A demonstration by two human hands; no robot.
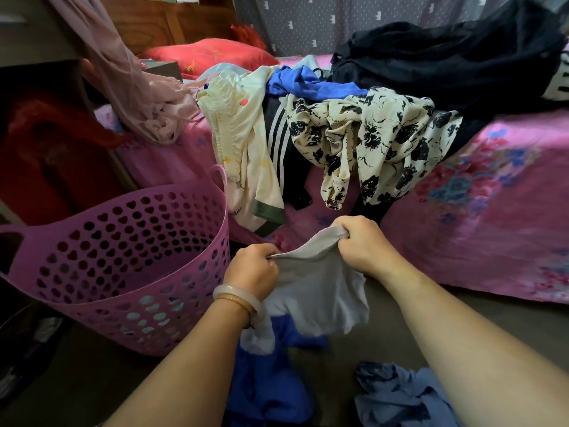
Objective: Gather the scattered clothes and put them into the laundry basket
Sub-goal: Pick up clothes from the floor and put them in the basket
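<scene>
A light grey garment (320, 297) hangs in front of me, held up by its top edge. My left hand (252, 271) grips one end and my right hand (363, 245) grips the other. The purple perforated laundry basket (101, 266) stands on the floor just left of my left hand, with a few items showing through its holes. More clothes lie on the bed: a cream top (243, 143), a black-and-cream floral piece (369, 140), a blue garment (301, 84) and a black pile (446, 63). Blue clothes (268, 386) lie on the floor below my hands.
The bed with its pink floral sheet (492, 211) fills the right and centre. A red pillow (209, 57) lies at its head, under a pink curtain (144, 97). A light blue garment (400, 399) lies on the floor at lower right. Dark furniture stands at the left.
</scene>
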